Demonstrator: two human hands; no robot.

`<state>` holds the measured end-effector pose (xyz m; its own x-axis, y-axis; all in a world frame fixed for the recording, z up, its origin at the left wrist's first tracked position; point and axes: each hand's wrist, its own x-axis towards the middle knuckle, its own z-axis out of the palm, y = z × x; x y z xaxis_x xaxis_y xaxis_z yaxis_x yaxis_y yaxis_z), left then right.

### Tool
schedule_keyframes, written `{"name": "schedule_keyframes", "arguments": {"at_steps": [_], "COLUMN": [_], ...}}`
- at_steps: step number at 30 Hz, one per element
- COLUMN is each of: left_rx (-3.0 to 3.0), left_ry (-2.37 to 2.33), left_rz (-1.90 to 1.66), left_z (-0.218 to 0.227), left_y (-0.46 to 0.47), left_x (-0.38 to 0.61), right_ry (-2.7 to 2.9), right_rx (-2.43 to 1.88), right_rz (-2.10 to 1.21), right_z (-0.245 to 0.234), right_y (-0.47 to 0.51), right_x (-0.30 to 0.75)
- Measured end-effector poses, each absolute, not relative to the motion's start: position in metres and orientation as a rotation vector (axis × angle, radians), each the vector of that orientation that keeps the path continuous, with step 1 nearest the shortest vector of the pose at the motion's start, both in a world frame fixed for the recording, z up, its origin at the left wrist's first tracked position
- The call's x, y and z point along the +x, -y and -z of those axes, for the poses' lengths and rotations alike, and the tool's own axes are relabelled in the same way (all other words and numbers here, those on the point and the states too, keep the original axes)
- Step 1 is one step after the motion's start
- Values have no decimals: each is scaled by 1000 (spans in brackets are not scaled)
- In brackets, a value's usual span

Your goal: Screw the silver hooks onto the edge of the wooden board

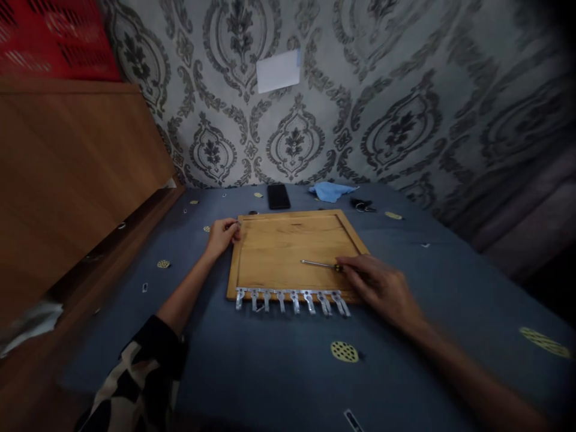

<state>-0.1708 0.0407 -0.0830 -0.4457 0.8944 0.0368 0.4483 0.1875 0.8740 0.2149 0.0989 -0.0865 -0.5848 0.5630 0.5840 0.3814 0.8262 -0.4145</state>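
Observation:
A wooden panel [288, 249] with a raised border lies flat on the blue patterned cloth. My right hand [382, 285] is closed around the handle of a screwdriver [318, 263], whose shaft points left above the panel. At the panel's far left corner is my left hand [222, 236], its fingertips pinched together; whatever they hold is too small to make out. Along the near edge sits a row of several silver metal clips [295, 301], their ends hanging toward me over the border.
Beyond the panel lie a black phone [278, 196], a crumpled blue cloth [333, 191] and a small dark object with a ring [362, 205]. A wooden cabinet [76, 180] stands at left with a red basket [58, 39] on top. Patterned wallpaper [294, 141] covers the wall behind.

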Motion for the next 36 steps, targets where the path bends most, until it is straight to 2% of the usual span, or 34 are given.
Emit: {"name": "schedule_keyframes", "arguments": {"at_steps": [8, 16, 28, 36], "left_rx": [1686, 2090, 2235, 2241], "left_ry": [-1836, -1601, -1476, -1363], "left_rz": [-1225, -1154, -1155, -1140], "left_z": [66, 56, 60, 61], "left_y": [-19, -12, -8, -4], "left_x": [-89, -8, 11, 13], "right_ry": [2230, 2094, 1837, 1783], "right_rx": [-618, -675, -710, -684], "right_rz": [-457, -908, -1292, -1612], "right_z": [75, 62, 72, 61], "right_y": [-79, -57, -58, -51], "right_x": [205, 198, 194, 197]}}
